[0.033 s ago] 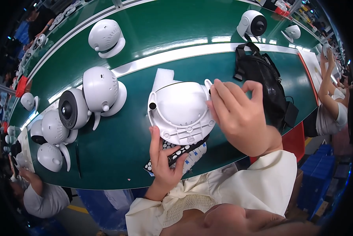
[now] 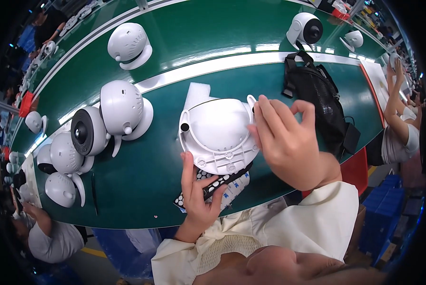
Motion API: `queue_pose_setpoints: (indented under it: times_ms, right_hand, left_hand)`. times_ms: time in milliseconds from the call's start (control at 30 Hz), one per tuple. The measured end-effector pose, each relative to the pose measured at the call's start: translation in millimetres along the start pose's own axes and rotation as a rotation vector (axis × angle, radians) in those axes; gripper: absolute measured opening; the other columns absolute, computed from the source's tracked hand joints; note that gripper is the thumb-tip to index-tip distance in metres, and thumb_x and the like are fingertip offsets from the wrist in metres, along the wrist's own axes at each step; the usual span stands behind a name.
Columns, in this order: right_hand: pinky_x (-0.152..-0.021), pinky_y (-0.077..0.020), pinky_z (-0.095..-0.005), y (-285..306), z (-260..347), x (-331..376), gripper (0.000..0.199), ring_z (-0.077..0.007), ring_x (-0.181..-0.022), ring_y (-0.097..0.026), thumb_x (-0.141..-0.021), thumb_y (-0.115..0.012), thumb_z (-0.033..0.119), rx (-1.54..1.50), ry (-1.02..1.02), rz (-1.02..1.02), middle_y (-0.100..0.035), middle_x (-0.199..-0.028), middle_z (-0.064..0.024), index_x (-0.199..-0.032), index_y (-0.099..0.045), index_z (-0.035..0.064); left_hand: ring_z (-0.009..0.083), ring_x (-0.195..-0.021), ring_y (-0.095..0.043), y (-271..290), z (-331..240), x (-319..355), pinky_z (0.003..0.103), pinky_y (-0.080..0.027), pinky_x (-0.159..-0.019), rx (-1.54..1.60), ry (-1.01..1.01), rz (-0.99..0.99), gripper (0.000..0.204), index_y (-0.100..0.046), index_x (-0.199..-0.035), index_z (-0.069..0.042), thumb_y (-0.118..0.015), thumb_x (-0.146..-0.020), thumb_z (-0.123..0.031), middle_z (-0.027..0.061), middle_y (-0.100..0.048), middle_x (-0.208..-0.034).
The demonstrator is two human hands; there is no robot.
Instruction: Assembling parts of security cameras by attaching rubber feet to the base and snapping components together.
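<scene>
A white rounded plastic housing [image 2: 220, 122] lies on the green table in front of me, its ribbed base toward me and two arms rising at its sides. A round black pad [image 2: 185, 127] shows on the left arm. With fingertips pressed together, my right hand [image 2: 289, 145] grips the right arm, partly covering another black spot there. My left hand [image 2: 199, 202] touches the base's near left edge with a fingertip. Its thumb and other fingers close around a black sheet with white round spots [image 2: 215, 186], a printed backing sheet [image 2: 236, 190] beneath.
Several white camera-like units [image 2: 122, 107] stand to the left, beside a thin black tool [image 2: 94, 194]. White foam [image 2: 197, 92] lies behind the housing. A black bag [image 2: 315, 95] sits to the right. More units [image 2: 130, 43] stand beyond the pale rail [image 2: 198, 72]. Other people work at both sides.
</scene>
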State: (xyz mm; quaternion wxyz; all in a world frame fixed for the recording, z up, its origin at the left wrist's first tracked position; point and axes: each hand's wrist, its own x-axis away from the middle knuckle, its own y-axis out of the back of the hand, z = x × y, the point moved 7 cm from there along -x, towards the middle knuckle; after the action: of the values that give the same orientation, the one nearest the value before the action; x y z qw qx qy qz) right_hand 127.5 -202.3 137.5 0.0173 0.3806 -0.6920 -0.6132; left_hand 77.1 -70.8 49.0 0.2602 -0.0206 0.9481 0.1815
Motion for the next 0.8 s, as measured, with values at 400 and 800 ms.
queue_pose_setpoints:
  times_ms: [400, 800]
  right_hand:
    - [-0.076, -0.0389, -0.0336, 31, -56, 3, 0.044, -0.0283, -0.095, -0.051, -0.075, -0.058, 0.030, -0.620, -0.091, -0.080, -0.053, -0.108, -0.0128, -0.110, -0.053, 0.0046]
    - [-0.058, -0.0332, -0.0305, -20, 38, 7, 0.015, -0.0214, -0.067, -0.045, -0.072, -0.063, 0.013, -1.110, 0.299, 0.162, -0.047, -0.073, -0.0055, -0.078, -0.051, 0.0053]
  left_hand:
    - [0.0445, -0.121, -0.029, 15, -13, 3, 0.045, -0.030, -0.096, 0.107, -0.169, -0.144, 0.016, -0.056, -0.074, 0.002, -0.066, -0.071, -0.010, 0.0305, -0.033, -0.126]
    - [0.0102, -0.074, -0.060, 18, 6, 12, 0.022, -0.047, -0.069, 0.370, 0.224, -0.195, 0.035, -0.054, -0.099, 0.003, -0.069, -0.068, -0.001, 0.0101, -0.064, -0.086]
